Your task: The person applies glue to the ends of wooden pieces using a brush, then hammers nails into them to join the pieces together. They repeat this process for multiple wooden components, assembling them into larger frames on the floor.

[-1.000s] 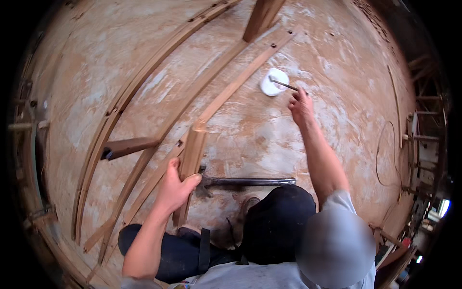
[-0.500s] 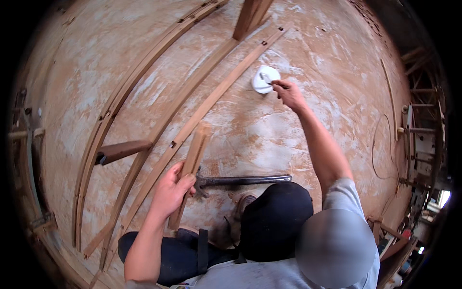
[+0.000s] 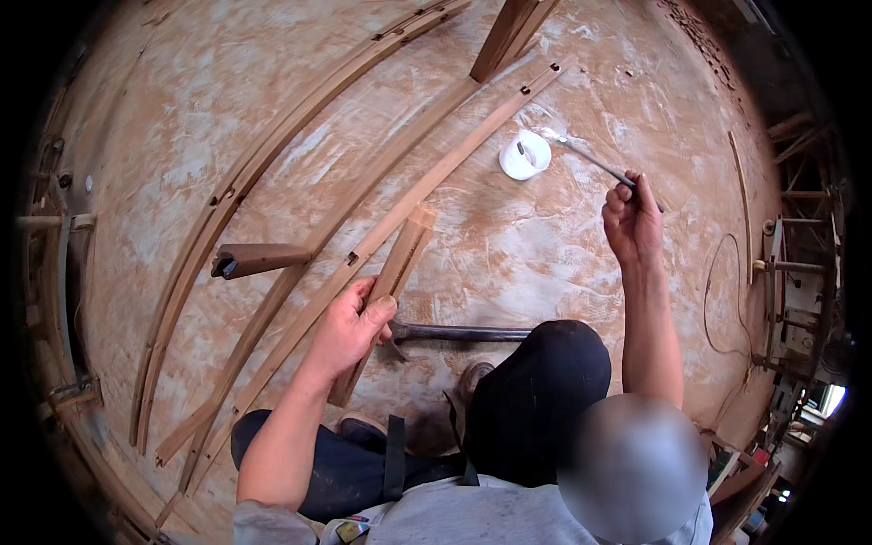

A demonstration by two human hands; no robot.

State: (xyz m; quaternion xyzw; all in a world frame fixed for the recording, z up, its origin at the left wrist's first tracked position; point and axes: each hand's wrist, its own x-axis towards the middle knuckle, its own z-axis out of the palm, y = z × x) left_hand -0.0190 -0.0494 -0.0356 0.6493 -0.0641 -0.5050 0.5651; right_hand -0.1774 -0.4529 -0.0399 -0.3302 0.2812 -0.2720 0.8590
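My left hand is closed around a short, flat piece of wood, held at a slant with its far end pointing away from me. My right hand grips a slim dark brush-like tool, whose tip is coated in white. That tip is beside the rim of a small white tub on the floor; what is inside the tub is hard to make out. Just right of my left hand lies a hammer with a dark handle, its head partly hidden by the hand and wood.
Long curved wooden rails with small notches lie across the floor to the left. A short wooden post sticks out from one, and a thicker post stands at the far end. A thin cord loops at the right.
My right hand has moved right and back from the tub, lifting the white-tipped tool out of it. My left hand keeps its hold on the wood. The whole view has shifted slightly.
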